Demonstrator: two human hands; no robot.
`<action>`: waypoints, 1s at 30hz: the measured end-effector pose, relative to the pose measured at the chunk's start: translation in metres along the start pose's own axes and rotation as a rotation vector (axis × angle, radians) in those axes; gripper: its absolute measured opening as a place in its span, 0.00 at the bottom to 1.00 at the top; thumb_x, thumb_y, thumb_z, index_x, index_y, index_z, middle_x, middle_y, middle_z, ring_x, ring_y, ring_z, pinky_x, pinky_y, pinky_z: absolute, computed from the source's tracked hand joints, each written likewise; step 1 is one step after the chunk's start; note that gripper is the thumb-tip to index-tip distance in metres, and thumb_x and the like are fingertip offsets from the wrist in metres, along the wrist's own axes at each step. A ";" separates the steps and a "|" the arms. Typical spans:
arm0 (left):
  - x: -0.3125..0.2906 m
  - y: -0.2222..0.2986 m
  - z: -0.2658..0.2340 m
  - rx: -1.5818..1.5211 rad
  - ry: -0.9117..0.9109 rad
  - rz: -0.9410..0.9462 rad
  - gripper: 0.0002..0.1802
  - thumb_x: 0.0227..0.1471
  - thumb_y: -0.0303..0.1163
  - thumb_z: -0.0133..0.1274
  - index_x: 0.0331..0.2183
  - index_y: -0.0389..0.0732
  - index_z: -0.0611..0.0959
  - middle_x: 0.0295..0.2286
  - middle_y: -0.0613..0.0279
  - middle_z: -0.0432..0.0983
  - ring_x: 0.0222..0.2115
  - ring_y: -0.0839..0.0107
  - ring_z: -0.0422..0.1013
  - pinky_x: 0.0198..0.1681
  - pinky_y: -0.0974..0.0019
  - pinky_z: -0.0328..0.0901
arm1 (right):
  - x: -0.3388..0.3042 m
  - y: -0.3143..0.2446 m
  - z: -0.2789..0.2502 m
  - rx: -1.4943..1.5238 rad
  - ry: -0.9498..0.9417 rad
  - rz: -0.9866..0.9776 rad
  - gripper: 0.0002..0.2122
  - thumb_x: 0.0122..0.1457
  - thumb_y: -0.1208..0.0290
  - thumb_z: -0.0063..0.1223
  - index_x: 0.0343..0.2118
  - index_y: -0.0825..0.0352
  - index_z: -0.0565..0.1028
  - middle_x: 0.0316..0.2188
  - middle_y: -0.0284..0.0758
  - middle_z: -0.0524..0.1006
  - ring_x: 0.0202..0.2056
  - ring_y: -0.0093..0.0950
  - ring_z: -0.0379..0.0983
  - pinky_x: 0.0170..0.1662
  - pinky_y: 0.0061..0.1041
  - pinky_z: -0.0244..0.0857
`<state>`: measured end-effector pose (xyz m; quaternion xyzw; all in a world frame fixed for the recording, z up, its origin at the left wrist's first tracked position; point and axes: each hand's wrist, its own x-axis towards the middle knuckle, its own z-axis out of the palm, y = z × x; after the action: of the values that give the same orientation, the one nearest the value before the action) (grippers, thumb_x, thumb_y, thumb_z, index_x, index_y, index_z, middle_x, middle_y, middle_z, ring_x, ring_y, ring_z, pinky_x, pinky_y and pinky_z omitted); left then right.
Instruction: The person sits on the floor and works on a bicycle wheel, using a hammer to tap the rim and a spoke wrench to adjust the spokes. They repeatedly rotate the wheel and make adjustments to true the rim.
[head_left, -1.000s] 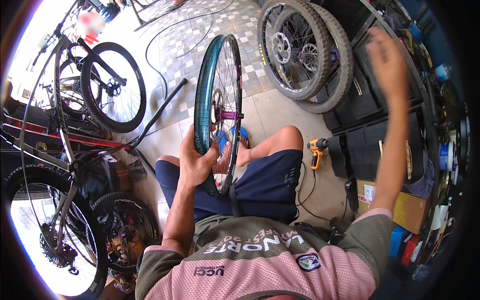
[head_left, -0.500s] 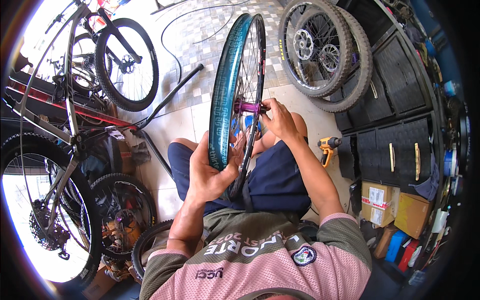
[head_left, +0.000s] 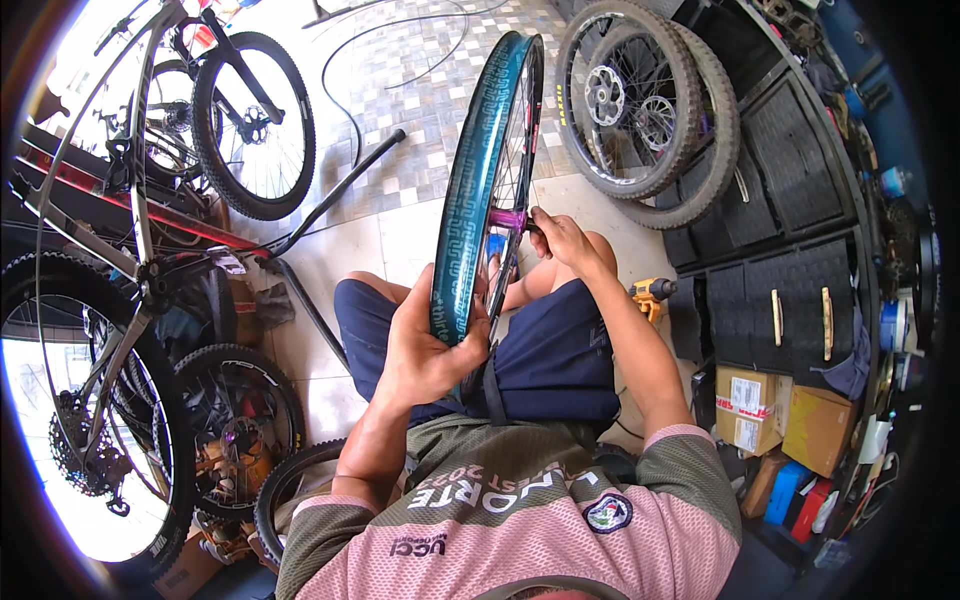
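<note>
A tyreless bicycle wheel stands upright between my thighs, its rim [head_left: 470, 170] lined with teal tape and its spokes running to a purple hub [head_left: 508, 219]. My left hand [head_left: 435, 340] is closed around the near part of the rim, thumb across the taped side. At the hub's right end, my right hand [head_left: 560, 240] has its fingers bent and pinched together on the axle end. Whether a small part sits between those fingertips is hidden.
A yellow-and-black power drill [head_left: 652, 292] lies right of my knee. Two tyred wheels [head_left: 640, 110] lean by black cabinets [head_left: 780, 290]. Bicycles [head_left: 140, 200] stand left, near a black tube [head_left: 345, 185]. Cardboard boxes [head_left: 748, 405] sit at lower right.
The wheel has shifted slightly right and its top has tipped the same way. My left hand moved along with it, and my right hand's fingers curled in more at the hub end.
</note>
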<state>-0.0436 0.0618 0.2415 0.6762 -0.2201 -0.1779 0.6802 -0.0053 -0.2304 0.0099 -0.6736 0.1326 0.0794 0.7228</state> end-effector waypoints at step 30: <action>0.084 -0.060 -0.074 -0.131 0.188 -0.056 0.20 0.50 0.21 0.52 0.47 0.32 0.75 0.20 0.66 0.73 0.19 0.80 0.68 0.29 0.72 0.70 | 0.014 0.006 0.019 -0.729 0.392 -0.549 0.38 0.52 0.66 0.71 0.65 0.65 0.63 0.57 0.50 0.69 0.57 0.44 0.68 0.57 0.38 0.67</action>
<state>0.0702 0.0777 0.1871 0.6498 -0.1244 -0.1466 0.7353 0.0083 -0.2120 0.0007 -0.8948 0.0475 -0.2008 0.3958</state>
